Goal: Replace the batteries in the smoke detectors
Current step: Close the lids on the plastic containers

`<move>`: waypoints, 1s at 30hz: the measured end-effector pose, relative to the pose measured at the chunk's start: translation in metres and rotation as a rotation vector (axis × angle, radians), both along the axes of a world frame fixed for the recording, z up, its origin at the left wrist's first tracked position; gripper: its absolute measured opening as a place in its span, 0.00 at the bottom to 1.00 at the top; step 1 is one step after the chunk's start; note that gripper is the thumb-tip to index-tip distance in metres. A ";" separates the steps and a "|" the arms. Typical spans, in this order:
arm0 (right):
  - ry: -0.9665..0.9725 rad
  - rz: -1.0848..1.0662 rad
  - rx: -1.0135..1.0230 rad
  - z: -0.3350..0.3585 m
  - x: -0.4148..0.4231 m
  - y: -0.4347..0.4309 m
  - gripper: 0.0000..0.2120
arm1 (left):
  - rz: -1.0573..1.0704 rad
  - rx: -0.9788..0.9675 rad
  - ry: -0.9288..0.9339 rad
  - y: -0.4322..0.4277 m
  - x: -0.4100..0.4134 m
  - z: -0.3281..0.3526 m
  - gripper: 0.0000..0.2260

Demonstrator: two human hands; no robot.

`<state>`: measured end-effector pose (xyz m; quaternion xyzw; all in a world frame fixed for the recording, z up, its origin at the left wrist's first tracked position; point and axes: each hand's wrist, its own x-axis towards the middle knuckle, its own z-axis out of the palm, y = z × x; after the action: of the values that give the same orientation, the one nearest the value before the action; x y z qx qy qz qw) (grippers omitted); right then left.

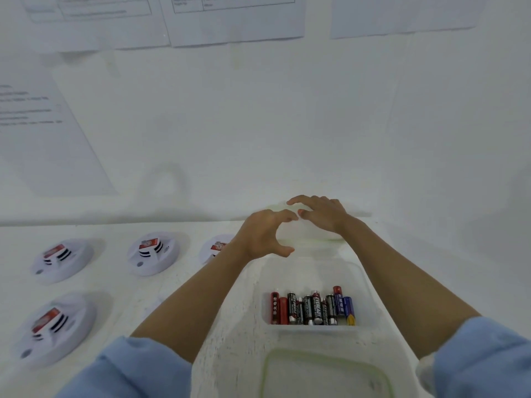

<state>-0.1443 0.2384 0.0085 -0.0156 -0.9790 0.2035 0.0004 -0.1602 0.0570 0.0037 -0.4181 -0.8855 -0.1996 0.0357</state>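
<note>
Both hands reach to the back edge of the white table (pixel 178 285), where a faint round clear container (pixel 309 232) with a greenish rim sits against the wall. The left hand (pixel 263 234) arches at the container's left side, thumb and fingers spread wide in a C shape. The right hand (pixel 323 215) hovers over its top right, fingers bent and fanned. I cannot tell whether either hand actually touches or grips the container.

Nearer the person, a clear rectangular tub (pixel 365 282) holds a row of batteries (pixel 298 311) packed side by side at its near end. Black cells (pixel 317 310) read "EVEREADY", a red cell (pixel 275 308) on the left carries Chinese characters, and blue cells (pixel 347 307) lie on the right. Just in front of the tub lies a clear lid (pixel 324 377) with a green seal.

To the left, four white round smoke detectors lie on the table, each with a red label too blurred to read: far left (pixel 61 259), middle (pixel 153 252), one half hidden behind the left forearm (pixel 215 248), and one nearer (pixel 54 328). Printed sheets (pixel 235 21) hang on the wall, their text unreadable. Light blue sleeves (pixel 129 369) are pushed up both forearms.
</note>
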 end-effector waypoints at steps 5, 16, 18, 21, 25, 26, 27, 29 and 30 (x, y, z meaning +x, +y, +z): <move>-0.002 0.008 0.006 0.000 0.001 0.001 0.17 | 0.015 -0.011 -0.018 0.001 -0.001 0.003 0.27; 0.029 0.000 -0.005 0.025 0.021 -0.001 0.17 | 0.147 -0.089 -0.112 -0.001 0.011 0.024 0.25; 0.030 0.002 -0.023 0.030 0.033 -0.005 0.17 | 0.183 -0.110 -0.078 -0.003 0.018 0.026 0.24; 0.018 -0.002 -0.050 0.033 0.054 -0.012 0.16 | 0.198 -0.097 -0.064 -0.008 0.031 0.029 0.24; -0.002 -0.008 -0.062 0.032 0.086 -0.021 0.16 | 0.189 -0.089 -0.056 -0.015 0.052 0.033 0.24; -0.002 -0.013 -0.063 0.032 0.094 -0.023 0.16 | 0.185 -0.089 -0.054 -0.017 0.058 0.034 0.24; -0.001 -0.017 -0.066 0.031 0.102 -0.025 0.16 | 0.181 -0.085 -0.053 -0.020 0.064 0.034 0.24; -0.003 -0.022 -0.065 0.029 0.120 -0.029 0.16 | 0.174 -0.064 -0.055 -0.026 0.077 0.034 0.24; -0.008 -0.024 -0.063 0.028 0.129 -0.031 0.17 | 0.174 -0.052 -0.058 -0.029 0.085 0.033 0.24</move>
<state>-0.0152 0.2069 0.0364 -0.0282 -0.9717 0.2344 -0.0016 -0.0755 0.0279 0.0370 -0.3342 -0.9240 -0.1849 0.0165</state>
